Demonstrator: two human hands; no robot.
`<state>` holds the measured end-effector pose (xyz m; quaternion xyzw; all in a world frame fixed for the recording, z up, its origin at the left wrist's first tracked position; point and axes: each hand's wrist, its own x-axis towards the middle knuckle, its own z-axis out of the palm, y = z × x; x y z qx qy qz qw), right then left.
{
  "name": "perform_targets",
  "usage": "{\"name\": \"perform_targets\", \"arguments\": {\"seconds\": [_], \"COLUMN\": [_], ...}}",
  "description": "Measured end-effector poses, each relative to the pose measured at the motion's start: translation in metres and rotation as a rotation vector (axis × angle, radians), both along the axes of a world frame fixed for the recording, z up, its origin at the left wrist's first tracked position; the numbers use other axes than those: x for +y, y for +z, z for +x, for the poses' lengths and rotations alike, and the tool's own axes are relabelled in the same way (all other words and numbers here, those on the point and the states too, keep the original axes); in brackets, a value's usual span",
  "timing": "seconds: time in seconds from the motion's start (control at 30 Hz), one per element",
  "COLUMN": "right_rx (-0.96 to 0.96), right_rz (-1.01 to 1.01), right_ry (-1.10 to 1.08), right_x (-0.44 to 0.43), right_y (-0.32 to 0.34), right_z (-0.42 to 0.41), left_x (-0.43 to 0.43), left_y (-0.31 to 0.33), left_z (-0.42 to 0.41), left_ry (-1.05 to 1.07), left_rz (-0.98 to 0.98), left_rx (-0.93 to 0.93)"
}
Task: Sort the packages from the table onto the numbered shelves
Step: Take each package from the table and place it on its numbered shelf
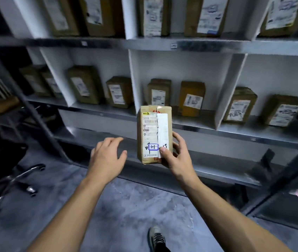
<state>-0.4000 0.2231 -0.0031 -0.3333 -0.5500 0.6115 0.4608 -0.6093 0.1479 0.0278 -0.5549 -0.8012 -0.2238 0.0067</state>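
The right hand [178, 157] grips a brown cardboard package [151, 131] by its lower right corner. The thumb [163, 151] presses flat on the front face and the fingers curl round the right edge to the back. The package stands upright in the air just in front of the shelves [217, 128], its labelled face turned to the camera. The label is white with a barcode, a torn pale strip runs down it, and there are handwritten marks near the bottom.

At nine o'clock from the package the left hand [106, 155] hangs with fingers spread and relaxed, holding nothing, near the box but apart from it.

At twelve o'clock, behind the package, two labelled boxes [158, 93] stand in a compartment bounded by white dividers [226, 91]. More boxes fill the compartments at ten and two o'clock and the row above.

At eight o'clock a chair base [17, 180] rests on the grey floor [126, 206]. At six o'clock a shoe [156, 237] shows.
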Motion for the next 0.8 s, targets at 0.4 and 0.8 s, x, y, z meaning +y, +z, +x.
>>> {"name": "perform_targets", "arguments": {"seconds": [0.4,0.8], "right_rx": [0.097,0.239], "right_rz": [0.099,0.3], "right_ry": [0.311,0.384], "right_x": [0.08,0.122], "right_y": [0.046,0.149], "right_z": [-0.279,-0.526], "left_x": [0.018,0.035], "left_y": [0.054,0.134], "left_z": [-0.226,-0.447], "left_ry": [0.308,0.444], "left_rz": [0.066,0.22], "left_rx": [0.103,0.194]}}
